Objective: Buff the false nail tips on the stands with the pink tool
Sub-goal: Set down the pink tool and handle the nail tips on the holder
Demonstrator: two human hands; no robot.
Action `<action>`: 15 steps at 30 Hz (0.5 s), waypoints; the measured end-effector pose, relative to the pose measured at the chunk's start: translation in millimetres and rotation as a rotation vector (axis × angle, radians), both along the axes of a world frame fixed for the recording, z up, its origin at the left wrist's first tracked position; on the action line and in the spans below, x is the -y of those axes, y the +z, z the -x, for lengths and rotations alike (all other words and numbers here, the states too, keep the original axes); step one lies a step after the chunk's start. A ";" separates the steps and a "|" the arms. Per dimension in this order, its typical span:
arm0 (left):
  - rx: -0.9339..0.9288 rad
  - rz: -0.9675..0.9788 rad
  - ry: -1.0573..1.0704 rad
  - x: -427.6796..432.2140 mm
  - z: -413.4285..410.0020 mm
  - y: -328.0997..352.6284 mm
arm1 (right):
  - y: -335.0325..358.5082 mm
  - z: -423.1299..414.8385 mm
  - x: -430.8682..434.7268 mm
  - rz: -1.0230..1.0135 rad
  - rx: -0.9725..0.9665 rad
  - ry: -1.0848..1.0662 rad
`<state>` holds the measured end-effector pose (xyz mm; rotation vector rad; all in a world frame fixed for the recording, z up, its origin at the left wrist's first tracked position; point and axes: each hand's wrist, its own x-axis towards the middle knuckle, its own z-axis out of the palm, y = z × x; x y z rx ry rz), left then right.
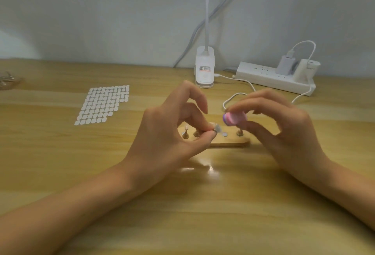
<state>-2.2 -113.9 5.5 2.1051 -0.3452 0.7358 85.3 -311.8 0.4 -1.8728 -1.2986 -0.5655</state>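
Note:
A wooden base (229, 143) lies on the desk between my hands, with small brass stands (239, 132) upright on it. My left hand (172, 133) pinches a clear false nail tip (217, 128) between thumb and forefinger, lifted just above the base. A bare round pad (224, 134) shows on the base beside it. My right hand (284, 125) grips the pink buffing tool (234, 118), a short pink block with a purple end, held a little above and right of the nail tip; it is blurred. Two more stands (185, 134) at the base's left end carry tips.
A sheet of white round stickers (103, 104) lies at the left. A white clip lamp (205, 70) and a white power strip (274, 77) with a plugged charger stand at the back, and a white cable (237, 96) loops behind my hands. Clear items (8, 81) sit at the far left edge.

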 end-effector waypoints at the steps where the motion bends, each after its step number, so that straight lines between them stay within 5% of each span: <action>1: 0.003 0.003 -0.006 0.8 0.1 0.2 | 1.3 0.5 0.7 -0.020 0.008 0.005; 15: -0.026 0.034 0.007 -0.3 2.3 2.9 | 0.8 -0.7 2.4 -0.007 0.081 0.000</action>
